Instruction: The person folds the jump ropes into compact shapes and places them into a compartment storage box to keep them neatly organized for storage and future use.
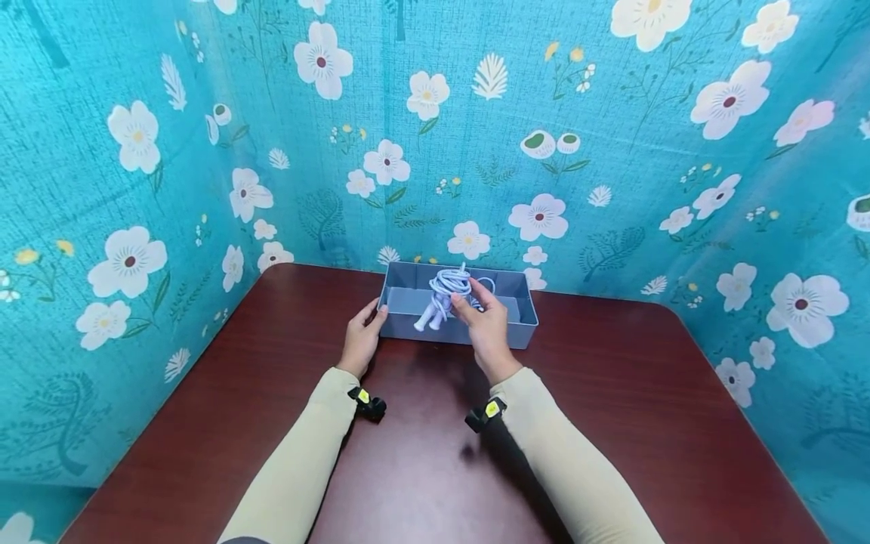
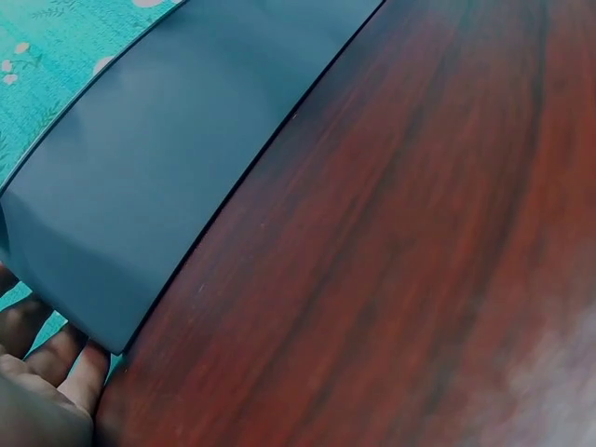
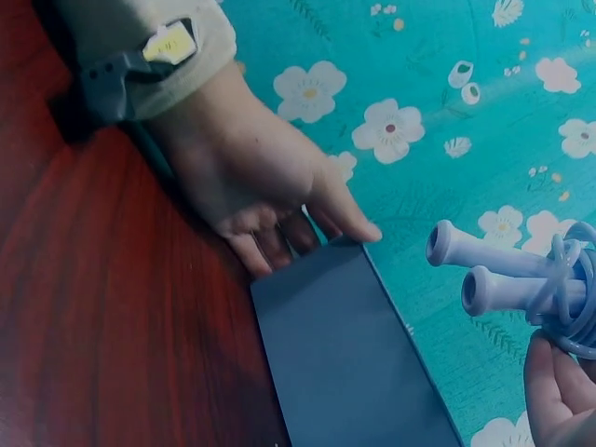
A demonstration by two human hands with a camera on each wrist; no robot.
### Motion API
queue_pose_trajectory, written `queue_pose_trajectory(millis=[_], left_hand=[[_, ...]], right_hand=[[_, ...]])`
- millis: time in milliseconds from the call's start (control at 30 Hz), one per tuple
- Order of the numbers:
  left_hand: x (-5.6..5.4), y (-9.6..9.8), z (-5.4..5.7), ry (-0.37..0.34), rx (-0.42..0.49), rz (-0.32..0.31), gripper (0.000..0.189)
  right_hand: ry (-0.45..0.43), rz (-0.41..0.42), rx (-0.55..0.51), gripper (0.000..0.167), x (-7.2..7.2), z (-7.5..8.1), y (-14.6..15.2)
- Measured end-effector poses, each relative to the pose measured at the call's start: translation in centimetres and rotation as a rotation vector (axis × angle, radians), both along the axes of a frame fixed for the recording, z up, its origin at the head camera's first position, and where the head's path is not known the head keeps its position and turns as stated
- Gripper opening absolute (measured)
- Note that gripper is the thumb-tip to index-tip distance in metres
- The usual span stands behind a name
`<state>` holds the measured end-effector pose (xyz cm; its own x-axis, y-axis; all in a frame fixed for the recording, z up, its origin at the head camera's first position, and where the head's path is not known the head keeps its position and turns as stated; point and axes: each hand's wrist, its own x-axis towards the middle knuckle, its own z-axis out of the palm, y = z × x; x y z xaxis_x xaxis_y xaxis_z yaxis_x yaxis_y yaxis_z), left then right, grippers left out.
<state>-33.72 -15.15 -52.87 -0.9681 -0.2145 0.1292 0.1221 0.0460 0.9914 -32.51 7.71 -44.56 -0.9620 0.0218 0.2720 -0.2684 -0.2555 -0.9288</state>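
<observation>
A coiled jump rope (image 1: 450, 282), pale lavender with two flared handles, is pinched between the thumb and fingers of my right hand (image 1: 488, 325) above a grey rectangular bin (image 1: 462, 334). Its handles (image 3: 512, 292) point down toward the bin's front side in the head view. A loop of cord hangs to the right of the fingers. My left hand (image 1: 360, 340) grips the bin's left end; in the right wrist view its thumb lies at the rim and its fingers bend round the end wall. The left wrist view shows the bin's long front wall (image 2: 177, 158) beside those fingers.
The bin stands near the back of a dark red-brown wooden table (image 1: 598, 423). A turquoise flowered cloth (image 1: 469, 136) hangs close behind the table and along both sides. Black wrist cameras (image 1: 367, 405) sit on both sleeves.
</observation>
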Motion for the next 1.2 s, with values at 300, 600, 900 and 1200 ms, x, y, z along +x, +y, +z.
queue_pose_trajectory(millis=[300, 600, 900, 1200], left_hand=[[-0.1, -0.6, 0.3, 0.019, -0.014, 0.02, 0.064], [0.1, -0.4, -0.2, 0.015, -0.02, 0.039, 0.061], [0.1, 0.2, -0.4, 0.027, -0.038, 0.046, 0.054], [-0.1, 0.3, -0.5, 0.037, -0.044, 0.057, 0.047]], right_hand=[[-0.041, 0.033, 0.037, 0.055, -3.0, 0.8, -1.4], [-0.097, 0.059, 0.09, 0.052, -4.8, 1.1, -2.7], [-0.191, 0.078, 0.132, 0.052, -7.4, -0.1, -3.7], [-0.221, 0.112, 0.266, 0.051, -9.7, -0.1, -5.1]])
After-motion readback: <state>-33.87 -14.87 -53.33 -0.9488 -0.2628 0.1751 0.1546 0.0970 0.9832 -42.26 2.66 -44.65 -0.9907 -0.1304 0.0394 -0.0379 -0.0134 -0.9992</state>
